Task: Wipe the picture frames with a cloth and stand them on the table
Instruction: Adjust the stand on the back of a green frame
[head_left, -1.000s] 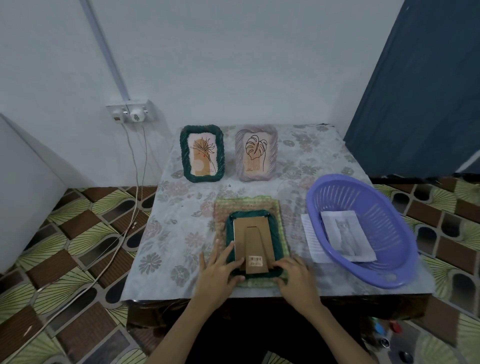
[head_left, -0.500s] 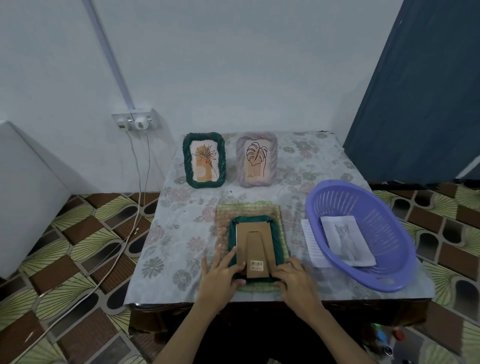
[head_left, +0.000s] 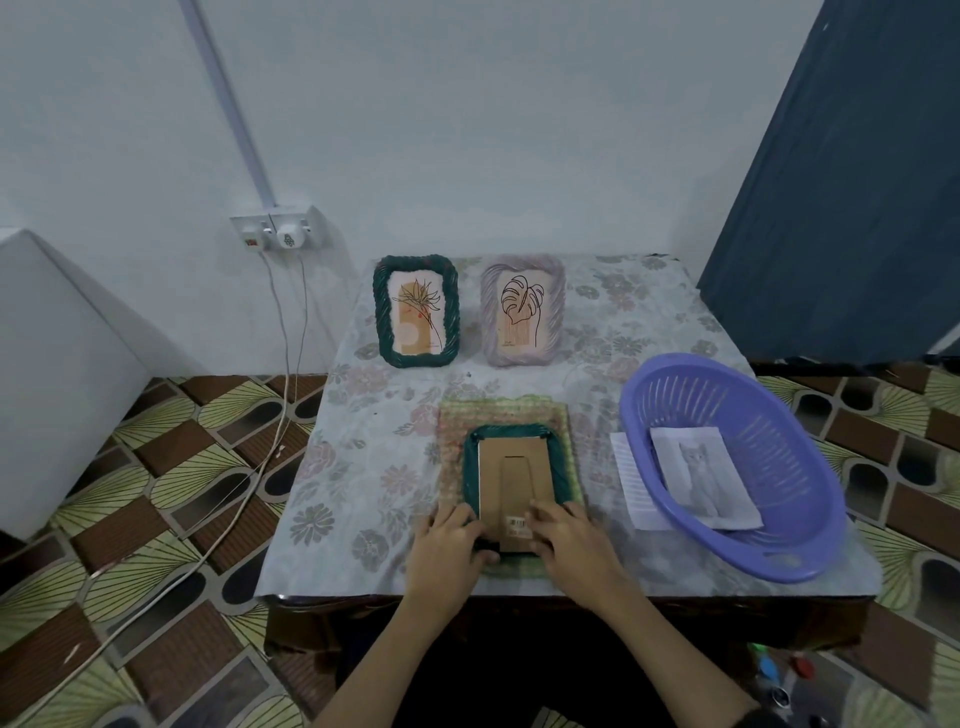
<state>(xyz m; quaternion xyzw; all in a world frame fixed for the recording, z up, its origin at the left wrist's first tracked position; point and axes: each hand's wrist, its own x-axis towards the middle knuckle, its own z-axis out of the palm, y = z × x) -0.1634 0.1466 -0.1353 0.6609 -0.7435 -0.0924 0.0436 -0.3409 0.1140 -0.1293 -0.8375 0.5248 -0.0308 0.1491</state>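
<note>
Presently, in the head view, a face-down green frame (head_left: 511, 467) lying on the cloth (head_left: 501, 410) near the table (head_left: 363, 467) front edge is gripped at its near end by the left hand (head_left: 449, 543) and right hand (head_left: 569, 540), fingers curled.

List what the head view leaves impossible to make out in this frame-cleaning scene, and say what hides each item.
- Front of the face-down green frame: turned onto the cloth.
- Its near edge: covered by the left hand and right hand.
- Barcode label text: too small.
- Sheet beside the purple basket: partly under the basket.
</note>
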